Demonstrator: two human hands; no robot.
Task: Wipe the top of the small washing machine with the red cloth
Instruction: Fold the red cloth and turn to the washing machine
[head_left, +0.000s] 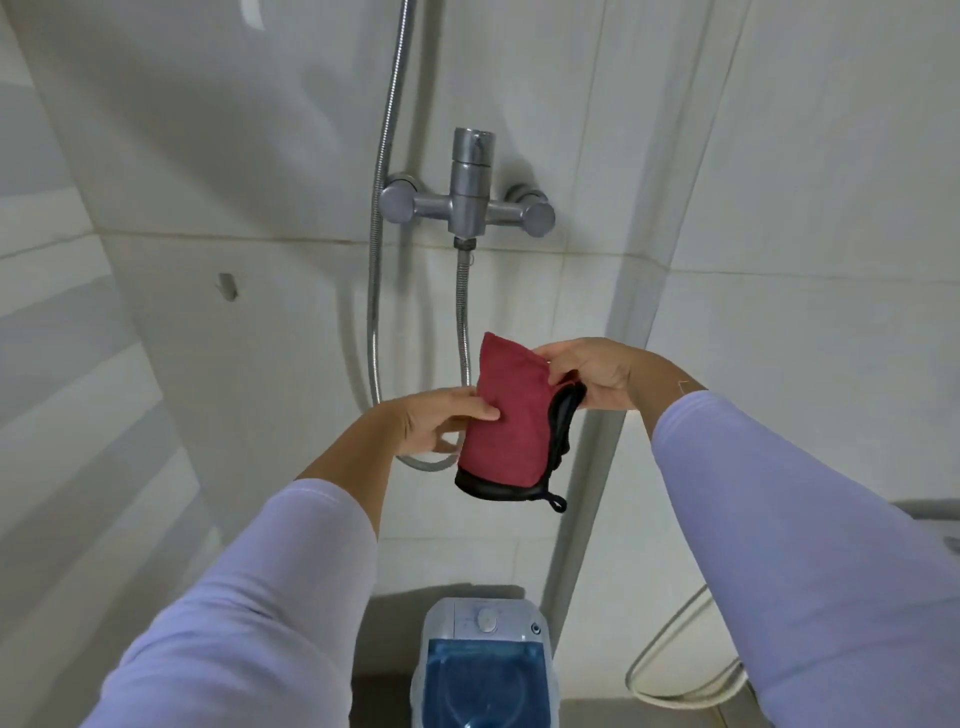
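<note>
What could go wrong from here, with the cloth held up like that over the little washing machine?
The red cloth is only pinched at its edges by the left hand and right hand, so it might slip and drop. The shower hose loops just behind it and could snag its hanging loop. The washing machine sits low, so its dial might get knocked while wiping.

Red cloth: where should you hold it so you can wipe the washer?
Hold the red cloth by its upper folded edge, from above. It hangs between the left hand and right hand, so its broad lower face could probably press flat on the washing machine below.
</note>
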